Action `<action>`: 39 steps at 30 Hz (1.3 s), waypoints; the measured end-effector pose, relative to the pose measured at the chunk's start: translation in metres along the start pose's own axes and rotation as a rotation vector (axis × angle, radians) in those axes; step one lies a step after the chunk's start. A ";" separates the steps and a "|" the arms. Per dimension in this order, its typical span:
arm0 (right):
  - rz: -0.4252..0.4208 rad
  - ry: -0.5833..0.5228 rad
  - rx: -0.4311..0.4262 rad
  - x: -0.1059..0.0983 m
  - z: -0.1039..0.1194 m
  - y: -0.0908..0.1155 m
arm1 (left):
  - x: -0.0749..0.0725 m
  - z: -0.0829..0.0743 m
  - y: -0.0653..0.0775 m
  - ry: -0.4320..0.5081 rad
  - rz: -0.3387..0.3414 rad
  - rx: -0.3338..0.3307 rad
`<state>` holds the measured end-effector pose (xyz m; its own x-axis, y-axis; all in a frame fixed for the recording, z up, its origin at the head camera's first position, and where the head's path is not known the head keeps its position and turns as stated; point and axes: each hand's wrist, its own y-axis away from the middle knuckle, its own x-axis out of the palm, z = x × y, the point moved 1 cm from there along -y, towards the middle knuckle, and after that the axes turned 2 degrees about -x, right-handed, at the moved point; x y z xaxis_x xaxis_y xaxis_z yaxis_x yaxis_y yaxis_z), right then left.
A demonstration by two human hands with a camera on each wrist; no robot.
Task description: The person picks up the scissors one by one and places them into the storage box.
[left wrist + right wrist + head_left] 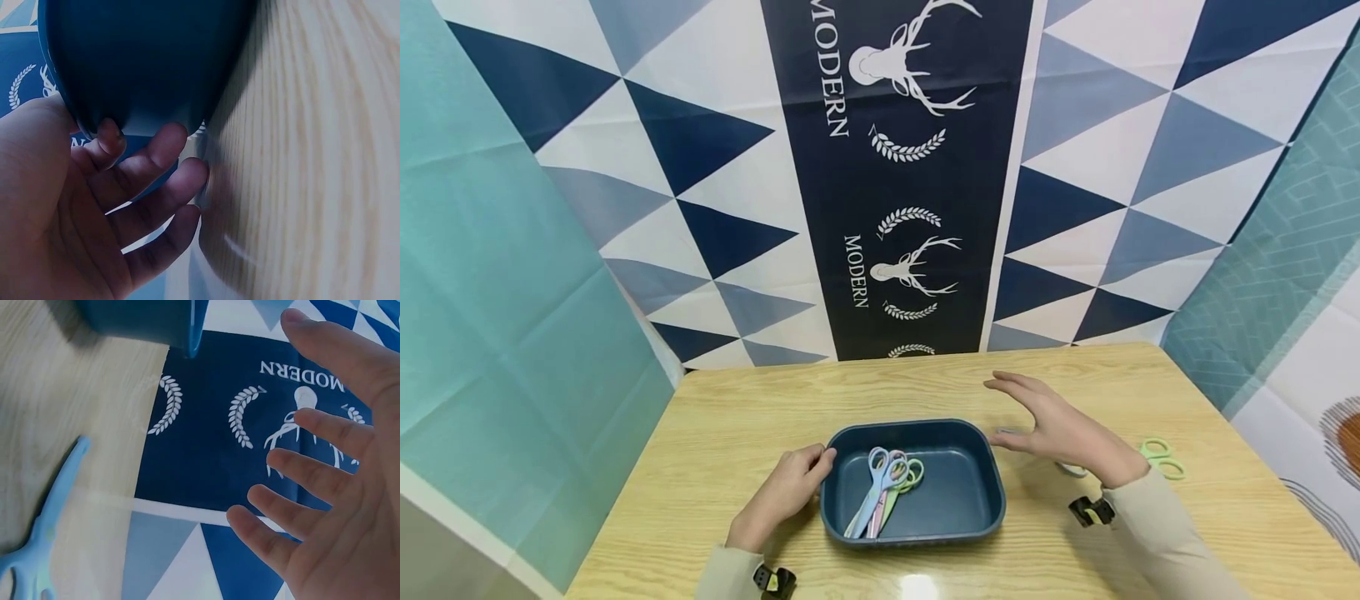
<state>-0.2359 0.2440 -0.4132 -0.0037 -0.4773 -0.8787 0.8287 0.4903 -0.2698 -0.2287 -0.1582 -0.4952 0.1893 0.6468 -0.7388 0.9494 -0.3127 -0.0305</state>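
Note:
A dark blue rectangular tray (pixel 940 533) stands on the wooden table, with blue scissors (pixel 871 504), green scissors (pixel 891 504) and a pink pair partly hidden beneath them in its left half. My left hand (pixel 790 483) holds the tray's left rim, thumb at the top edge and fingers against the outer wall, as the left wrist view shows. To the right of the tray my right hand (pixel 1052 425) hovers above the table, fingers spread and holding nothing. Another pair of light blue scissors (pixel 47 534) lies below it, mostly covered by the hand in the head view.
Green scissors (pixel 1161 458) lie on the table (pixel 737 417) farther right, beyond the right wrist. A patterned cloth (pixel 917 192) with deer heads and triangles hangs behind the table's back edge. Teal cloth (pixel 535 292) hangs along the left side.

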 end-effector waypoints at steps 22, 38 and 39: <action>-0.036 0.012 0.102 0.015 -0.037 0.029 | -0.001 0.000 -0.001 0.007 -0.002 0.011; -0.013 0.045 0.160 0.015 -0.057 0.049 | -0.001 -0.001 -0.001 0.006 0.003 0.010; -0.012 0.049 0.163 0.014 -0.058 0.050 | -0.001 -0.001 -0.001 0.007 0.004 0.010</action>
<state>-0.2268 0.3044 -0.4616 -0.0384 -0.4445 -0.8949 0.9083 0.3579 -0.2167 -0.2294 -0.1585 -0.4939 0.1947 0.6505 -0.7342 0.9462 -0.3218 -0.0342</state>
